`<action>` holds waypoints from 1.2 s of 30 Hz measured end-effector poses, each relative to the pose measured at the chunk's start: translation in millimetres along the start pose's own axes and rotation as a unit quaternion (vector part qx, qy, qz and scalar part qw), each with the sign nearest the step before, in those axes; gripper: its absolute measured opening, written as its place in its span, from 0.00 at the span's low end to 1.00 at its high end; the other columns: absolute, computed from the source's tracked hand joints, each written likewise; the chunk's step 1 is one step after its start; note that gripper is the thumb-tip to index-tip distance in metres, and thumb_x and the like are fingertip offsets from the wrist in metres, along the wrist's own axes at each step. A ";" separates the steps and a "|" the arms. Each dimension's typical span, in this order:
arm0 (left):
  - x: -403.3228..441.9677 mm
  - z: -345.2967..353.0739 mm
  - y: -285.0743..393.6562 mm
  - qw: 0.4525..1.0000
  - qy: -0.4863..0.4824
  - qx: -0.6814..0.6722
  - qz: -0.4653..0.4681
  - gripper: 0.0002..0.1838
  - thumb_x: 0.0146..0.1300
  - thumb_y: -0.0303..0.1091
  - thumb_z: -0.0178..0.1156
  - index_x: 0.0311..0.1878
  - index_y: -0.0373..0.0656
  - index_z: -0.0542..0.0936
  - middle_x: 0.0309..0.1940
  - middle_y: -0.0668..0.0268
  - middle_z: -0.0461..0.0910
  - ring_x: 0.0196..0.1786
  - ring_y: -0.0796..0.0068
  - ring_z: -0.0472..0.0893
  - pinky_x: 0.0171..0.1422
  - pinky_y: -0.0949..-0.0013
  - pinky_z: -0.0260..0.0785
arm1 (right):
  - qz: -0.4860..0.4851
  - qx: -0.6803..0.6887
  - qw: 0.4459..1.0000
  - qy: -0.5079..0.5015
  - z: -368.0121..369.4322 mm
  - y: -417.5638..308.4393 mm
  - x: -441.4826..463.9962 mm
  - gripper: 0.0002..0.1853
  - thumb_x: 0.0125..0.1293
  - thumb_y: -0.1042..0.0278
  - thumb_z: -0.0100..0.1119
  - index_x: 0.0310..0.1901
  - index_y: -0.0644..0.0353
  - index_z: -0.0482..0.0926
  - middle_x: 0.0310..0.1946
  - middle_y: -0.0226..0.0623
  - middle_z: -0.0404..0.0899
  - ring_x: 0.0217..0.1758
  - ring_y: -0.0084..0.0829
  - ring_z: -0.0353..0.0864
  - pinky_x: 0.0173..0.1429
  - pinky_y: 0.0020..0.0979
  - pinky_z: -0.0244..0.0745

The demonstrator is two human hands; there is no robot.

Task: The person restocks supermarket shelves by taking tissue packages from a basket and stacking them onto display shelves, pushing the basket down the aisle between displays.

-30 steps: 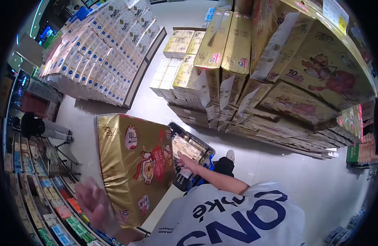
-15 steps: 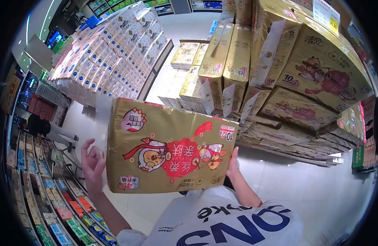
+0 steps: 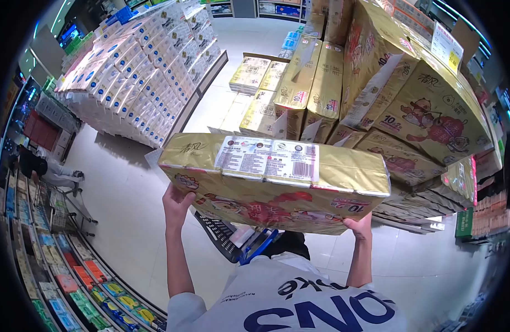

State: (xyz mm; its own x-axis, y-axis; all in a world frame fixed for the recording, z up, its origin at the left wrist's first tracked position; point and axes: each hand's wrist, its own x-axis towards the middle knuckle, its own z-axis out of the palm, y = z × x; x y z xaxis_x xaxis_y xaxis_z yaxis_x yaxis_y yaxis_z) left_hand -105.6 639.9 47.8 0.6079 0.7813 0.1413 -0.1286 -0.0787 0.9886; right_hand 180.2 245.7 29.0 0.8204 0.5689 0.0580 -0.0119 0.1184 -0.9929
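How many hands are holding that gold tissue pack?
2. The left hand is near the left end of the gold tissue pack, the right hand near its right end. No other hand shows on it.

One gold pack (image 3: 274,187) had two hands on it: one left hand (image 3: 177,202) at its left end, one right hand (image 3: 359,226) at its right. Below the gold pack sat one dark basket (image 3: 217,233); left of it, one wheeled cart (image 3: 59,214); beyond its left end, one white stack (image 3: 138,72); beyond its right, one price sign (image 3: 447,47).
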 end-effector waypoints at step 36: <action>-75.3 115.8 -64.1 0.792 -0.106 -0.551 -0.241 0.35 0.74 0.62 0.41 0.73 0.49 0.65 0.64 0.60 0.75 0.61 0.66 0.79 0.64 0.61 0.75 | -0.083 0.050 0.942 -0.322 238.6 -276.2 123.9 0.46 0.69 0.22 0.32 0.60 0.64 0.73 0.56 0.45 0.78 0.59 0.34 0.78 0.64 0.38 0.73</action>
State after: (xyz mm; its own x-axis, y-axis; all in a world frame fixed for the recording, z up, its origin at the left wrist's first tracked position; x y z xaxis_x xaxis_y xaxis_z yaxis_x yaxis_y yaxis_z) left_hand -52.4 514.4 -20.1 0.8971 0.4257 -0.1184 -0.3760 0.8763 0.3012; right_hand 148.7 477.7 335.2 0.2990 0.9076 0.2946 0.0065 0.3068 -0.9517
